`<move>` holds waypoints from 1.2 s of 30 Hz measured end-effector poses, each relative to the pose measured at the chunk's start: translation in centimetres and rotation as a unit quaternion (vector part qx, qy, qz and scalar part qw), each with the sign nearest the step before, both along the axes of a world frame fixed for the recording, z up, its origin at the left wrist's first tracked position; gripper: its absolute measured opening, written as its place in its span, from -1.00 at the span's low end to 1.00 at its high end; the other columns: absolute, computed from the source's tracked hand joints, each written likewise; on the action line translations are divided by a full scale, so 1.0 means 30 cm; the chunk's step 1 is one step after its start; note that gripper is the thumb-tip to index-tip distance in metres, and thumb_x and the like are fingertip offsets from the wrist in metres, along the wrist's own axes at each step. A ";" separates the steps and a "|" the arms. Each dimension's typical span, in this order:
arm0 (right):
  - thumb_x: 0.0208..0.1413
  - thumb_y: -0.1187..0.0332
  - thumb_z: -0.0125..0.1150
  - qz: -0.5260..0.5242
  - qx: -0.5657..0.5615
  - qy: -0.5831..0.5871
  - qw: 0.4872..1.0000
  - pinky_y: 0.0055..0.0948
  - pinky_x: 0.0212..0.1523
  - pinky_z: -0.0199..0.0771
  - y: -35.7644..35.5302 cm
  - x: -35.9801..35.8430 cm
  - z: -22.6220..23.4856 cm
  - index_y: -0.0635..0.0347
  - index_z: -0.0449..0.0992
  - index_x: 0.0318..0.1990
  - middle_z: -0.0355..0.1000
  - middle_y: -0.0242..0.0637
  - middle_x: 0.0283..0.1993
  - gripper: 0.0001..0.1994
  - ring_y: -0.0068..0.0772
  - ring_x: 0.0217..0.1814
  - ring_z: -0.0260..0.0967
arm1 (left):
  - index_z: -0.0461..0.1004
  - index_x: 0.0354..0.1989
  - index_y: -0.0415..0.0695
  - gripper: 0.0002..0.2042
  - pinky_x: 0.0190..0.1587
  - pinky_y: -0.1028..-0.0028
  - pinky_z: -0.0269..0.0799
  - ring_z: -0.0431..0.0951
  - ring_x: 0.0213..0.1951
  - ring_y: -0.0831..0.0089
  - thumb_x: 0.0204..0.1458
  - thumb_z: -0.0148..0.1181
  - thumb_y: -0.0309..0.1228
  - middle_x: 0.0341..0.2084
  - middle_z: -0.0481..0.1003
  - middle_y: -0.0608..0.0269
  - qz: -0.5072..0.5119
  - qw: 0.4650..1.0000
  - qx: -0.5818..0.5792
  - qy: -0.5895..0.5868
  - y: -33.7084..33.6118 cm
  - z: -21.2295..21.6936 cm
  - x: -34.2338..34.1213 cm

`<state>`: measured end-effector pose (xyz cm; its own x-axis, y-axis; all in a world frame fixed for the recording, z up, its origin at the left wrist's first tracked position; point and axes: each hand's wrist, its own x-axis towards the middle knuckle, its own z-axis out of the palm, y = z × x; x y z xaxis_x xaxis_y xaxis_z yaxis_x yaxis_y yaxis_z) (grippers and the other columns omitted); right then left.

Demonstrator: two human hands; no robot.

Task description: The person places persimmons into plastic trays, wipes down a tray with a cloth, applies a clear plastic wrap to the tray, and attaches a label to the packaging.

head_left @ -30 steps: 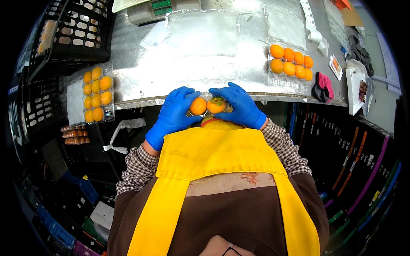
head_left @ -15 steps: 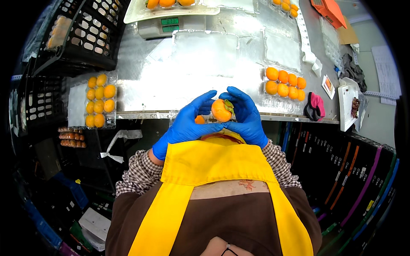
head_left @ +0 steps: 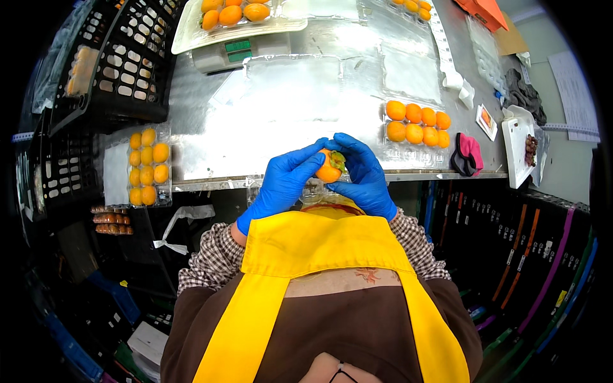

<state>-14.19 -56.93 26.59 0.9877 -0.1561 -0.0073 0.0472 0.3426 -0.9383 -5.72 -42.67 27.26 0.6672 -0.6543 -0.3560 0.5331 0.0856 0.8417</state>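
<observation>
Pinching a persimmon (head_left: 329,171) from its left, the left hand (head_left: 281,183) is closed on it; the right hand (head_left: 369,177) cups half-curled around the other side, nearer the leafy cap (head_left: 336,159), its grip unclear. A clear tray (head_left: 314,191) shows beneath, between both hands.

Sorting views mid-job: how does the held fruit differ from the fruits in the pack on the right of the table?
Leaves: the held fruit shows its green leafy cap; the packed fruits show only smooth skin.
Place: the held fruit is between the left hand and right hand; the packed fruits sit in two rows of four in a clear pack.
View: fingers partly cover the held fruit; none cover the packed fruits.
Both are orange and roundish.
</observation>
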 end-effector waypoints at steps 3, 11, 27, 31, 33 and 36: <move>-0.24 0.68 0.23 0.002 0.029 0.005 1.000 -0.37 0.24 0.03 -0.015 -0.001 0.003 0.21 0.11 0.15 0.18 -0.23 0.13 -0.30 -0.36 0.22 0.09 | 0.39 -0.07 -0.31 -0.68 -0.14 0.59 0.37 0.45 -0.21 0.53 0.04 0.08 -0.38 -0.23 0.47 0.15 0.005 1.000 0.025 -0.008 -0.015 -0.014 0.009; -0.25 0.68 0.24 -0.001 0.060 0.008 0.998 -0.38 0.22 0.08 -0.044 0.009 0.007 0.21 0.11 0.15 0.19 -0.23 0.12 -0.29 -0.36 0.21 0.10 | 0.36 -0.05 -0.32 -0.66 -0.15 0.61 0.37 0.45 -0.24 0.56 0.06 0.06 -0.36 -0.23 0.47 0.16 -0.005 0.999 0.040 0.019 -0.054 0.021 0.009; -0.28 0.68 0.26 0.018 0.062 0.065 0.996 -0.41 0.19 0.14 -0.049 0.018 0.012 0.21 0.10 0.16 0.18 -0.23 0.13 -0.26 -0.37 0.20 0.11 | 0.35 -0.01 -0.23 -0.66 -0.17 0.58 0.38 0.47 -0.25 0.55 0.09 0.01 -0.32 -0.30 0.50 0.14 -0.065 0.985 0.054 -0.153 -0.023 -0.008 0.017; -0.30 0.71 0.25 0.016 0.086 0.075 0.993 -0.41 0.19 0.14 -0.046 0.022 0.024 0.22 0.09 0.16 0.17 -0.23 0.13 -0.25 -0.37 0.21 0.09 | 0.37 -0.03 -0.24 -0.67 -0.24 0.57 0.41 0.48 -0.29 0.55 0.11 -0.02 -0.31 -0.34 0.50 0.15 -0.067 0.987 0.056 -0.132 -0.023 0.012 0.019; -0.31 0.71 0.24 0.018 0.088 0.078 0.993 -0.41 0.19 0.14 -0.044 0.024 0.022 0.22 0.09 0.16 0.17 -0.23 0.13 -0.24 -0.37 0.21 0.09 | 0.37 -0.04 -0.25 -0.68 -0.26 0.58 0.41 0.48 -0.32 0.56 0.11 -0.03 -0.31 -0.36 0.50 0.17 -0.060 0.988 0.061 -0.130 -0.015 -0.014 0.019; -0.32 0.71 0.23 0.019 0.102 0.083 0.991 -0.42 0.19 0.14 -0.045 0.023 0.010 0.22 0.09 0.17 0.16 -0.23 0.13 -0.23 -0.37 0.21 0.09 | 0.38 -0.06 -0.26 -0.69 -0.32 0.60 0.40 0.46 -0.38 0.59 0.12 -0.05 -0.31 -0.40 0.50 0.19 -0.056 0.988 0.067 -0.128 -0.010 -0.018 0.024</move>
